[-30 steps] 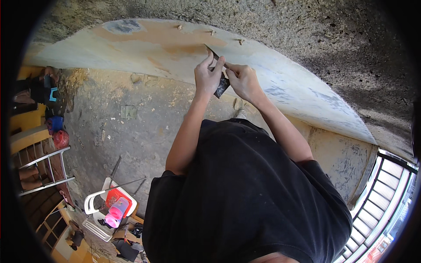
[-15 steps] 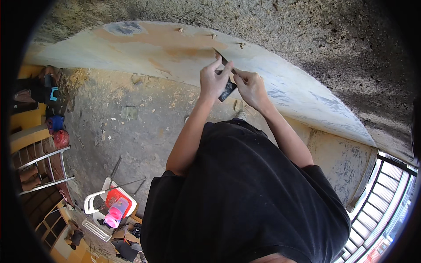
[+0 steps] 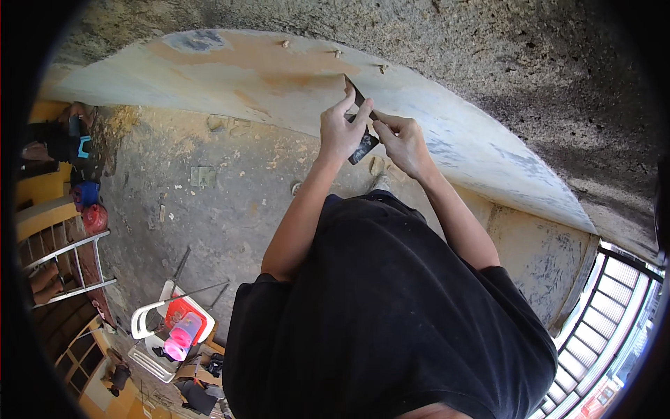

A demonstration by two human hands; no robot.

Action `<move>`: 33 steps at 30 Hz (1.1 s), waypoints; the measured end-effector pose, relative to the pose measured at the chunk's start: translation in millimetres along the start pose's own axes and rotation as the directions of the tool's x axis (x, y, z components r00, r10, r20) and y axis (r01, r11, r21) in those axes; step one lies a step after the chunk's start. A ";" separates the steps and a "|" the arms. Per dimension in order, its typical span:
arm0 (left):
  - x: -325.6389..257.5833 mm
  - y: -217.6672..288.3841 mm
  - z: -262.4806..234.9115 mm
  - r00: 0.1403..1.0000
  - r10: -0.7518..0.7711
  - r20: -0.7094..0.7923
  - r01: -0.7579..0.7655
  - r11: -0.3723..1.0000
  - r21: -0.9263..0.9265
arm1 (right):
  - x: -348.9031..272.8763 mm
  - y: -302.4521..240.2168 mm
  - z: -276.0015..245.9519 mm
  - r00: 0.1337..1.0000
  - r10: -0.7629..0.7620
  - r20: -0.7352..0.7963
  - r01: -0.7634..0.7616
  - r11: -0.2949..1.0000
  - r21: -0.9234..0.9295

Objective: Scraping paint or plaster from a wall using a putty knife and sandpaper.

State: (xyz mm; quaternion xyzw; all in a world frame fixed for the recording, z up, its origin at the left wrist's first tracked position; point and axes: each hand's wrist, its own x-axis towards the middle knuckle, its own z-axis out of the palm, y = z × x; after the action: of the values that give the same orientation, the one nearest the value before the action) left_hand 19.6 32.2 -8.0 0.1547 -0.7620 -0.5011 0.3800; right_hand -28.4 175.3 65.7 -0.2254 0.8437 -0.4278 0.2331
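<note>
Moved: since a second ago both hands have climbed a little higher up the wall, and the dark blade's tip now sits nearer the row of small lumps.
Wall (image 3: 230, 66): one broad curved plastered band, pale cream with orange-tan patches and one blue-grey patch near its left end; rough grey concrete above it.
Floor (image 3: 209, 202): one stained, dirty stretch of concrete far below, littered with small scraps.
Person: one, seen from above in one black shirt, two bare forearms raised to the wall.
Railing (image 3: 621, 314): one barred section at the lower right.
Ladder (image 3: 66, 269): one metal frame at the left edge.
Chair (image 3: 164, 325): one white plastic chair below, carrying one red thing and one pink bottle (image 3: 183, 336).
Left hand (image 3: 342, 129): one, fingers curled and pressed round the lower part of the scraper, forefinger stretched up along the blade.
Right hand (image 3: 401, 143): one, fingertips pinching the scraper from the right side, thumb towards the left hand.
Scraper (image 3: 359, 112): one thin dark blade, held between both hands, tilted, its upper tip touching the plaster.
Lumps (image 3: 337, 53): three small knobs in a row on the wall, just above the blade tip.
</note>
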 end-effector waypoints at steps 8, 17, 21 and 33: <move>3.7 17.0 -12.0 0.977 -0.206 0.060 0.206 0.978 0.015 | 11.1 0.6 1.3 0.999 0.030 0.041 -0.035 0.994 0.107; 1.9 4.6 -12.5 0.937 -0.333 0.104 0.338 0.940 -0.042 | 14.2 2.6 4.0 1.000 0.001 0.029 -0.004 0.995 0.101; 11.4 -2.2 -14.5 0.953 -0.299 0.052 0.303 0.943 -0.138 | 31.8 -9.8 20.9 0.996 -0.092 0.002 0.092 0.994 0.059; 17.8 2.8 -29.7 0.911 -0.401 0.096 0.412 0.896 -0.163 | 35.1 -27.1 20.7 0.988 -0.149 0.047 0.152 0.987 -0.055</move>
State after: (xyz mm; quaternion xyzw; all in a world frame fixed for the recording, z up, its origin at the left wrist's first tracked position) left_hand 30.0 3.4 8.2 0.2603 -0.6756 -0.6404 0.2562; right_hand -39.1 127.8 70.3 -0.3041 0.8312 -0.4146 0.2113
